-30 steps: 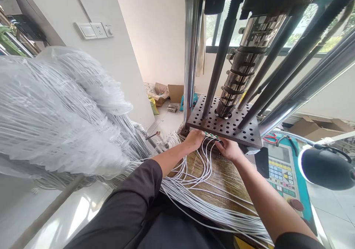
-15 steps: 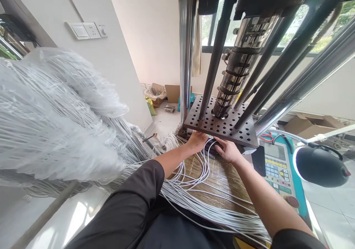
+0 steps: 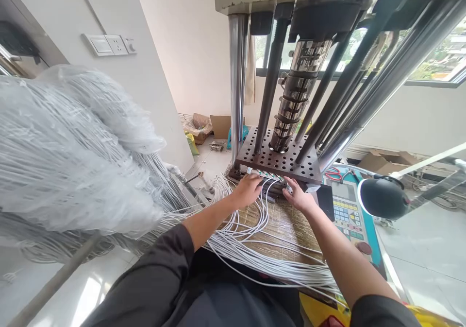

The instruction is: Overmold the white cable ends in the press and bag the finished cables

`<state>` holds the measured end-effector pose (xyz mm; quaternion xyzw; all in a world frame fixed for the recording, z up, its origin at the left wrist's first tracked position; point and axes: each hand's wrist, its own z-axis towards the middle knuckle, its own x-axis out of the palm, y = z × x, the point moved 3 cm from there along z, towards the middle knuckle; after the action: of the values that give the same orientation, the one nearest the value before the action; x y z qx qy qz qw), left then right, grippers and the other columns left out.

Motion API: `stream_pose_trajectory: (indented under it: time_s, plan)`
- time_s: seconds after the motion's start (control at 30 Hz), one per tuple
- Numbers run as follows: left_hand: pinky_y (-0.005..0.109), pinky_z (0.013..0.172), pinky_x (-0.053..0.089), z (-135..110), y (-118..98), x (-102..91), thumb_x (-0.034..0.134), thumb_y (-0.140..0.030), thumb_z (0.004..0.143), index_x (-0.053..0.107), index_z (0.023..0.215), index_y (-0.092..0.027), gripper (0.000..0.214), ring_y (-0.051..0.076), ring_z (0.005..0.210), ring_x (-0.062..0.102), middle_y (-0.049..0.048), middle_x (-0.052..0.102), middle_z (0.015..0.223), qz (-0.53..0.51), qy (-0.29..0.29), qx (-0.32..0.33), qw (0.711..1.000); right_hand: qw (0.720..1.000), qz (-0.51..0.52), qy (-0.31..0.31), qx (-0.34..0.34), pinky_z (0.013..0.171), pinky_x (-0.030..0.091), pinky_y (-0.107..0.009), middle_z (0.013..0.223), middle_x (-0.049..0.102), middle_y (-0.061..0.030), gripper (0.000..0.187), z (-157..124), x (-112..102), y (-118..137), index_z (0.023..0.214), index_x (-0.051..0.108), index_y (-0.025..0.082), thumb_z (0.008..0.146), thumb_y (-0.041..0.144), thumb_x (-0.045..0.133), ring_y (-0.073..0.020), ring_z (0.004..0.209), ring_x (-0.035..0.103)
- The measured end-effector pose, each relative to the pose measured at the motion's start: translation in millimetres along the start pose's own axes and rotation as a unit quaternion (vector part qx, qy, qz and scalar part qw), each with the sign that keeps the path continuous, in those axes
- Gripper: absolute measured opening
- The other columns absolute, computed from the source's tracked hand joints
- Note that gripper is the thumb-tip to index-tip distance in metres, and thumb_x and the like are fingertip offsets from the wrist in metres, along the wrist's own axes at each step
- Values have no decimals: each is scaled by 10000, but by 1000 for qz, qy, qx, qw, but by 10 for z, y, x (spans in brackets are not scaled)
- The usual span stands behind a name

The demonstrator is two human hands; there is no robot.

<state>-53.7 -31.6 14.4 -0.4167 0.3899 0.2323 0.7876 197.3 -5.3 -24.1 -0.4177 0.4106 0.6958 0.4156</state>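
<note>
A row of small green-and-white pieces (image 3: 267, 174) shows in the gap under the drilled metal plate (image 3: 287, 164) of a press. White cables (image 3: 267, 205) run out from that row toward my body. My left hand (image 3: 248, 191) is at the left end of the row, fingers stretched forward and close to the cables, with nothing visible gripped. At the right end, my right hand (image 3: 299, 197) has its thumb and fingers apart, fingertips at the front edge of the mould beneath the plate. The exact fingertip contact of both hands is too small to tell.
A thick bundle of white cables (image 3: 276, 266) crosses the table before me. Plastic-wrapped cables (image 3: 80, 157) hang at left. On the right are a teal control panel (image 3: 349, 215), red-handled pliers (image 3: 333, 173) and a black lamp (image 3: 382, 198). Metal columns (image 3: 238, 84) frame the press.
My hands have drawn back slightly from under the plate and moved apart. The green-and-white row now shows between them. The view has shifted, revealing more of the press's top.
</note>
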Motion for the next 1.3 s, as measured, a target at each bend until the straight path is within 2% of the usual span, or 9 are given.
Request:
stream_pose_trajectory:
  time_s: [0.2, 0.37, 0.7, 0.83, 0.93, 1.0, 1.1, 1.2, 1.3]
  plan:
    - [321, 901, 555, -1391, -309, -390, 634, -327, 905, 684, 1256, -324, 355, 200, 1100, 652, 34, 682, 1258, -220, 232, -82, 944, 999, -16, 25, -35, 1032, 458, -462, 1352, 602, -179, 554, 120, 42, 367, 1433, 553, 164, 942, 408, 471, -329, 1253, 544]
    - [367, 858, 577, -2247, -404, -599, 665, -355, 917, 636, 1246, -224, 355, 227, 1105, 622, 92, 587, 1349, -255, 288, -85, 919, 996, -69, 2, -49, 1046, 413, -502, 1432, 555, -173, 570, 161, 113, 517, 1413, 566, 152, 915, 421, 502, -353, 1292, 488]
    - [303, 930, 532, -2299, -612, -325, 712, -449, 854, 736, 1173, -260, 372, 205, 1029, 678, 57, 711, 1155, -382, 317, -49, 867, 997, -58, 53, 1, 1123, 355, -546, 1571, 415, -162, 699, 115, -14, 501, 1525, 423, 190, 876, 407, 563, -349, 1437, 365]
    - [303, 895, 530, -2630, -322, -163, 671, -350, 857, 748, 1141, -229, 319, 193, 988, 675, 67, 708, 1146, -344, 246, -163, 891, 999, 3, 22, -23, 1133, 372, -567, 1622, 326, -175, 685, -478, -193, 240, 1522, 424, 177, 890, 397, 573, -361, 1448, 378]
    - [290, 882, 522, -2791, -109, -237, 621, -309, 889, 759, 1086, -215, 258, 184, 964, 671, 61, 727, 1063, -282, 170, -211, 920, 995, 80, 30, -53, 1099, 464, -467, 1513, 506, -132, 481, -1062, -303, 5, 1353, 617, 214, 924, 424, 557, -300, 1359, 517]
    - [294, 916, 505, -2608, -66, -362, 580, -306, 932, 756, 1060, -221, 234, 177, 970, 665, 57, 734, 1033, -242, 99, -179, 949, 994, 100, 19, -31, 1032, 529, -437, 1398, 617, -115, 408, -1269, -359, -96, 1274, 672, 231, 937, 422, 543, -281, 1260, 606]
    - [303, 929, 494, -1837, -107, -443, 536, -294, 972, 727, 1081, -196, 241, 176, 959, 652, 78, 722, 1021, -185, 9, -63, 981, 995, 97, -9, -23, 1031, 532, -435, 1374, 632, -124, 404, -1157, -362, -42, 1253, 688, 205, 932, 393, 529, -280, 1226, 625]
    - [297, 883, 507, -793, -125, -229, 503, -249, 986, 737, 978, -166, 249, 173, 895, 648, 88, 703, 946, -114, -19, -5, 993, 997, 73, -9, -29, 1074, 490, -466, 1417, 590, -165, 433, -740, -272, 158, 1249, 695, 150, 896, 332, 525, -309, 1265, 592]
    - [313, 891, 514, 45, -76, 83, 473, -157, 976, 739, 921, -122, 274, 192, 915, 652, 122, 691, 971, 14, -14, -42, 999, 999, 30, 4, -22, 1106, 440, -489, 1510, 492, -183, 510, -337, -188, 331, 1314, 655, 113, 844, 237, 502, -329, 1332, 525]
